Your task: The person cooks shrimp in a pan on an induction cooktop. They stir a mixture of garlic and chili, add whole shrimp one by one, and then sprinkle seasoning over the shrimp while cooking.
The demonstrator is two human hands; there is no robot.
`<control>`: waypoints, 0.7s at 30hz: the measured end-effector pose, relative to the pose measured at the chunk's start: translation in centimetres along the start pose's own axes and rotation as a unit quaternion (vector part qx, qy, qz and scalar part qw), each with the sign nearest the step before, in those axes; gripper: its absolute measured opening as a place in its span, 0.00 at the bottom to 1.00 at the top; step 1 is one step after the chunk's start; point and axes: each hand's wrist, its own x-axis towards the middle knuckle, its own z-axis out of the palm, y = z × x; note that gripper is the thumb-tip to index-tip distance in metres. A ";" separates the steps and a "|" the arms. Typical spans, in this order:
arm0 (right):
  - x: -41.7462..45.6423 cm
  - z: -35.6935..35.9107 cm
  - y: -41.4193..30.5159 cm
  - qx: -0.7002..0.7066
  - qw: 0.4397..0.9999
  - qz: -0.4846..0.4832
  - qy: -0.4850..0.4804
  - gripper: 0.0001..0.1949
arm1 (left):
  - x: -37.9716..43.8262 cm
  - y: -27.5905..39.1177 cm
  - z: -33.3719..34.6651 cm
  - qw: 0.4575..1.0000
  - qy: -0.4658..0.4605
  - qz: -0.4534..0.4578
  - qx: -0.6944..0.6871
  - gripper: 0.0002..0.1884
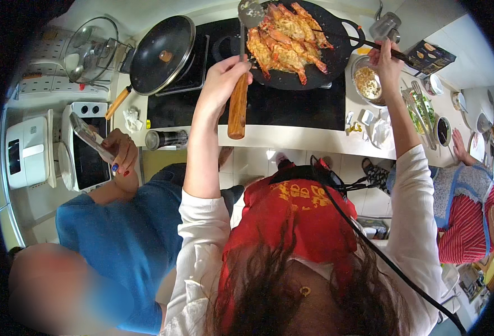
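Orange-red prawns, split and topped with a pale minced mix, lie in a black two-handled pan on the cooktop. My left hand is closed around the wooden handle of a metal ladle, whose bowl is over the pan's upper left edge with bits of mince on it. In my right hand are dark chopsticks, reaching left over the pan's right handle to the prawns. A metal bowl of minced mix and a pale paste stands just below my right hand.
A lidded frying pan stands on the cooktop's left. Tongs lie by a dish of greens at right, near a small bowl of dark sauce. A person in blue holds a phone close on the left; another person stands at right.
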 end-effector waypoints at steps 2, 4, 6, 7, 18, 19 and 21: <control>-0.9 -0.1 -1.2 -0.040 0.998 -0.039 -0.020 0.18 | -1.3 -0.6 -0.3 0.999 0.028 -0.016 -0.026 0.23; -2.9 0.5 -2.9 -0.050 0.992 -0.089 -0.078 0.17 | -2.3 -1.3 -0.5 0.998 0.049 -0.020 -0.045 0.23; -6.1 2.6 -4.5 -0.064 0.983 -0.125 -0.116 0.14 | -2.8 -2.6 -0.7 0.997 0.057 -0.020 -0.042 0.23; -7.2 2.9 -5.3 -0.168 0.952 -0.192 -0.171 0.11 | -2.9 -3.1 -0.6 0.997 0.060 -0.018 -0.041 0.23; -6.0 8.9 -0.1 -0.222 0.857 -0.395 -0.247 0.04 | -3.0 -5.0 0.7 0.997 0.065 -0.019 -0.026 0.24; -5.9 9.0 0.0 -0.234 0.848 -0.410 -0.240 0.04 | -3.1 -5.2 0.7 0.997 0.070 -0.017 -0.032 0.24; -5.9 9.1 -0.4 -0.220 0.832 -0.440 -0.256 0.04 | -3.5 -5.2 0.7 0.997 0.063 -0.025 -0.030 0.23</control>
